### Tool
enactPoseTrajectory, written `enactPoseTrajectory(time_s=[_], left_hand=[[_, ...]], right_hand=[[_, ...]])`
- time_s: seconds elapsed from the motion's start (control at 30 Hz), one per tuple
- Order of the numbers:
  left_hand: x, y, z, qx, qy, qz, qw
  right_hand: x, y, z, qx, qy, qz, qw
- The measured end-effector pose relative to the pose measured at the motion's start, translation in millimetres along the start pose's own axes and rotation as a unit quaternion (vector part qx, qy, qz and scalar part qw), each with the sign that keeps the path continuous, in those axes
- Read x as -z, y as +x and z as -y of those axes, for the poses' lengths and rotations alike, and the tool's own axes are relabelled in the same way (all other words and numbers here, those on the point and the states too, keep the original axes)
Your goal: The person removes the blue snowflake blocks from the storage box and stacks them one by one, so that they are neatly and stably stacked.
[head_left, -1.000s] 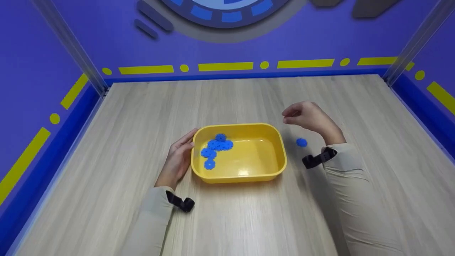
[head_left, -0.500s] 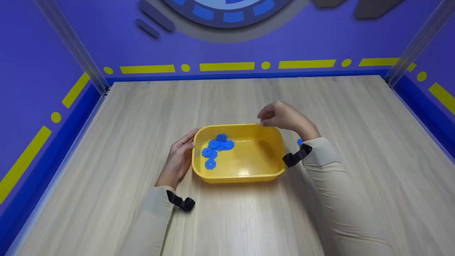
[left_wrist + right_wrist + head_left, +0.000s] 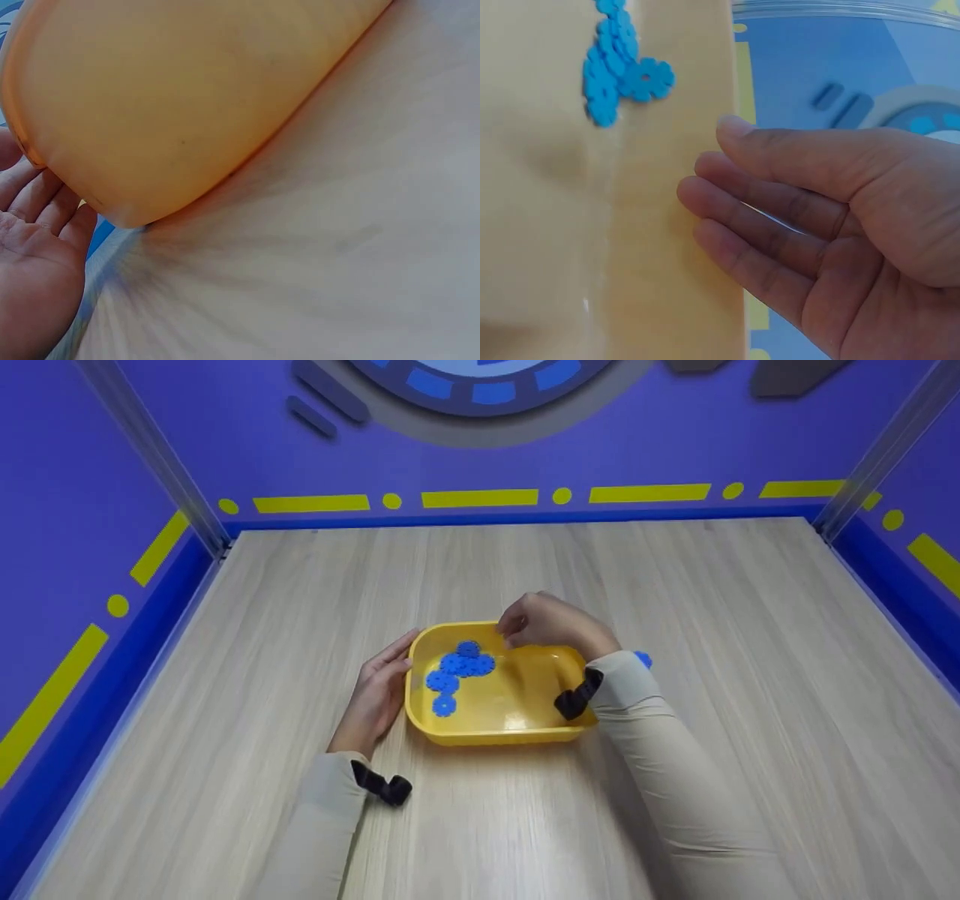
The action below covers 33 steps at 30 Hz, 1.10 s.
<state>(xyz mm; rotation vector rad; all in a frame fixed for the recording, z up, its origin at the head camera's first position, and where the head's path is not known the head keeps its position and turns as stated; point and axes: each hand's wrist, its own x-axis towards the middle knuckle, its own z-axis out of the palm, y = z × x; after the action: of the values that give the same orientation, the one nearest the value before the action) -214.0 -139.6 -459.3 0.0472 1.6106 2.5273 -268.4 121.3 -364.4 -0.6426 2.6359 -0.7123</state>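
Observation:
A yellow plastic box stands on the table with several blue notched discs inside, overlapping toward its left end. My left hand rests against the box's left outer wall, fingers fairly straight and thumb by the rim. In the left wrist view, the fingers of that hand lie along the outside of the orange-looking wall. Over the far rim is my right hand, its fingers loosely bent. Nothing shows between the thumb and fingers of this hand in the right wrist view.
One blue disc lies on the wooden table right of the box, partly covered by the right sleeve. Purple-blue panels with yellow marks enclose the back and sides. A black wrist camera sits above the box's right end.
My right hand has moved left from beyond the box's right end to over its far rim. The left hand, the box and the discs have stayed in place.

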Motion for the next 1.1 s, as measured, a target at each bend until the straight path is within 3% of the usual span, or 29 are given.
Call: enactPoseTrajectory(time_s=[0.27,0.53,1.1], left_hand=[[1.3,-0.4,0.8,-0.003,0.0,0.005,1.0],[0.4,-0.3,-0.4,0.001,0.001,0.002,1.0],[1.5,1.5,1.4,-0.004,0.0,-0.001,1.0]], right_hand=[[-17,12,7,0.035,-0.02,0.042,0.998],[-28,19,13,0.007,-0.039,0.075,0.996],[-42,17,22,-0.012,-0.098,0.054,0.994]])
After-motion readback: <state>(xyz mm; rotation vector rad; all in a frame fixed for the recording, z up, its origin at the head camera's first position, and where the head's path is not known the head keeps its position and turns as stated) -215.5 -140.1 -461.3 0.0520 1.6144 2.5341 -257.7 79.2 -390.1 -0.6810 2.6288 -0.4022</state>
